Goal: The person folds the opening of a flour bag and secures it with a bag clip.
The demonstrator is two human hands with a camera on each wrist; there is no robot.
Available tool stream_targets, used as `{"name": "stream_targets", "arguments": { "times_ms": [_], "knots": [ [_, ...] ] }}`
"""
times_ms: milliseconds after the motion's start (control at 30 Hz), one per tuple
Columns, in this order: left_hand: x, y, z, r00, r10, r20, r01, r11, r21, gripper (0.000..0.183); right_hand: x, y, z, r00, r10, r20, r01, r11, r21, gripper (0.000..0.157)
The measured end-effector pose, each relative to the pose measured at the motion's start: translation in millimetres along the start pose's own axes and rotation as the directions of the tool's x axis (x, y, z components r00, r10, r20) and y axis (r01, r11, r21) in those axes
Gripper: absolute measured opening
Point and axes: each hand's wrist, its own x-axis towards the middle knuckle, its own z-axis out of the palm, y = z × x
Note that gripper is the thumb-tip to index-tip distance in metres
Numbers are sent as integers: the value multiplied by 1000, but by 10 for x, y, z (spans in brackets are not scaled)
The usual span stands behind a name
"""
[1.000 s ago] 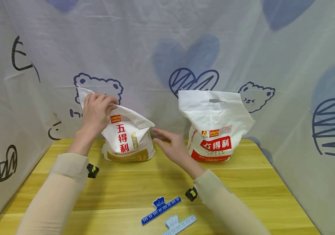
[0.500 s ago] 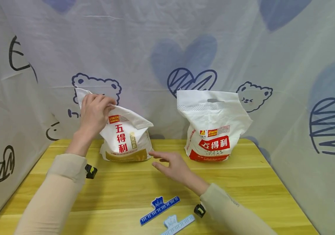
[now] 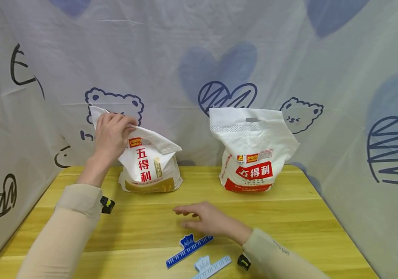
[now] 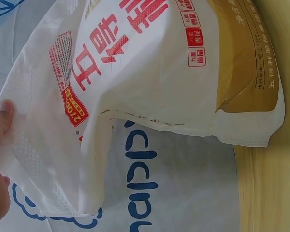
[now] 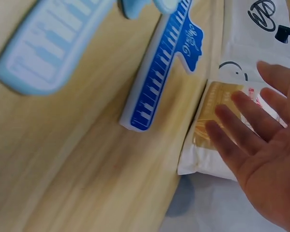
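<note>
My left hand (image 3: 112,131) pinches the folded top of a white flour bag (image 3: 157,166) with red lettering and a gold band, standing at the back left. In the left wrist view the thumb presses on the white top of that bag (image 4: 150,87). My right hand (image 3: 207,220), fingers spread and holding nothing, hovers over the table just behind a dark blue clip (image 3: 190,250) with a piano-key pattern. A light blue clip (image 3: 213,267) of the same kind lies nearer the front edge. Both clips also show in the right wrist view, beside the open palm.
A second white flour bag (image 3: 255,155) with a red label and a handle slot stands upright at the back right. The wooden table (image 3: 289,224) is backed by a printed curtain (image 3: 171,35) with hearts and bears, which also hangs along both sides.
My right hand has left the side of the gold-banded bag and come forward and down towards the clips. The left hand keeps its hold on the bag's top.
</note>
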Motion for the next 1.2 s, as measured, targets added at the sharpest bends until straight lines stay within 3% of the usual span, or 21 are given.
{"name": "stream_targets", "arguments": {
  "times_ms": [267, 400, 900, 1200],
  "knots": [
    [-17, -16, 3, 1000, 4, 1, -4, 1000, 7, 10, -25, 66, 85, 986, 4, 164, 4, 999, -51, 61],
    [-25, -32, 7, 1000, 18, -12, -18, 1000, 6, 9, -36, 96, 117, 978, 2, 209, 17, 996, -89, 60],
    [-38, -50, 20, 999, 31, -25, -30, 1000, 8, 8, -18, 169, 226, 976, -61, 208, 106, 972, -211, 30],
    [-46, -43, 7, 1000, 21, -11, -21, 1000, 7, 9, -34, 126, 215, 978, -46, 203, 90, 973, -215, 28]
  ]
}}
